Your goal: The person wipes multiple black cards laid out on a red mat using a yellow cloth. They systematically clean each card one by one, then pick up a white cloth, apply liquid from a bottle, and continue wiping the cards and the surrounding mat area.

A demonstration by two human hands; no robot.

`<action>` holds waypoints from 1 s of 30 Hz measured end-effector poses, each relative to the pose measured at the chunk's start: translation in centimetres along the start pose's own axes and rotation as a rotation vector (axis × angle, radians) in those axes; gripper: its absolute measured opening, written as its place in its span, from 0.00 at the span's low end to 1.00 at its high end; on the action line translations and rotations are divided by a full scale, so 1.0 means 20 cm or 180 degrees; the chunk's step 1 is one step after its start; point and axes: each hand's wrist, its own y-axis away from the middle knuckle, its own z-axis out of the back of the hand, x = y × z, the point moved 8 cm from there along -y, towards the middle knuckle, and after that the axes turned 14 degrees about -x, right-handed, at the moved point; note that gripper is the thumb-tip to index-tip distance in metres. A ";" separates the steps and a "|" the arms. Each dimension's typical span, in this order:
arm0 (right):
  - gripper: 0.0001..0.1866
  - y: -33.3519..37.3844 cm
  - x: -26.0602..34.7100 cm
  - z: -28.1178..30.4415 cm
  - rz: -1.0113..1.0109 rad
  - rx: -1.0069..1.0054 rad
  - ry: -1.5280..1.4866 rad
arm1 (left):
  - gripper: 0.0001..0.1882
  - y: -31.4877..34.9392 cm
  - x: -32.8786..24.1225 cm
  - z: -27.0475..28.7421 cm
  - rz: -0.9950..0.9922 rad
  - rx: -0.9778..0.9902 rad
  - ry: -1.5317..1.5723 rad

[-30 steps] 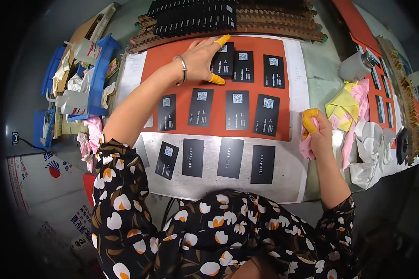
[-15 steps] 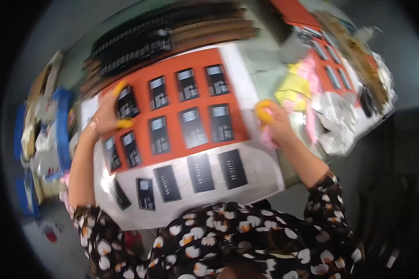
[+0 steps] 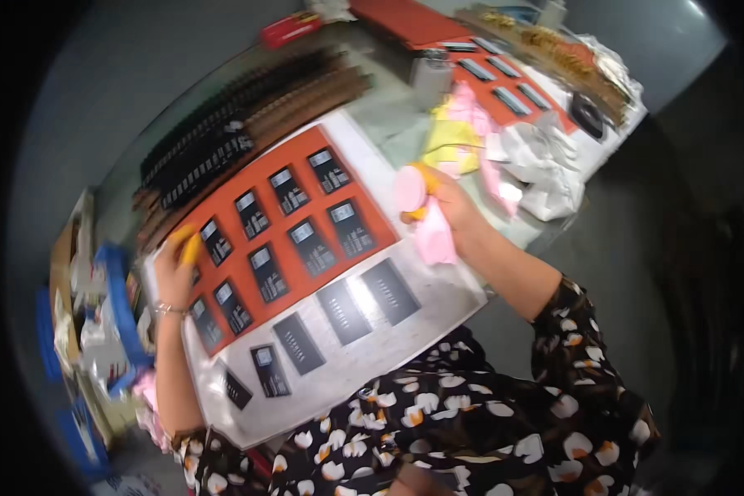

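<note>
My left hand (image 3: 172, 273), with yellow finger covers on its fingertips, rests at the left end of an orange sheet (image 3: 296, 296). Its fingers are stretched out with nothing visibly gripped, beside a small black card-like piece (image 3: 216, 240); another dark piece there is partly hidden by the hand. Two rows of such black pieces with pale printed squares lie on the sheet. My right hand (image 3: 461, 217), also with yellow finger covers, is closed on a pink cloth (image 3: 435, 236) and held to the right of the sheet.
Nearer me, several dark pieces (image 3: 299, 343) lie on a white board (image 3: 413, 331). Ribbed black strips (image 3: 198, 165) stand behind. To the right are a yellow cloth (image 3: 450, 140), crumpled white plastic (image 3: 546, 161) and another orange sheet (image 3: 492, 107). Blue bins (image 3: 117, 289) stand left.
The whole view has turned and shifted. My left hand has left the upper-left black piece and moved toward the sheet's left edge. More of the pink cloth shows in my right hand.
</note>
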 end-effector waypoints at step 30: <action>0.09 -0.36 0.91 -0.23 0.3054 -0.0673 0.4916 | 0.29 0.24 -0.52 -0.14 -0.0372 -0.0298 -0.0147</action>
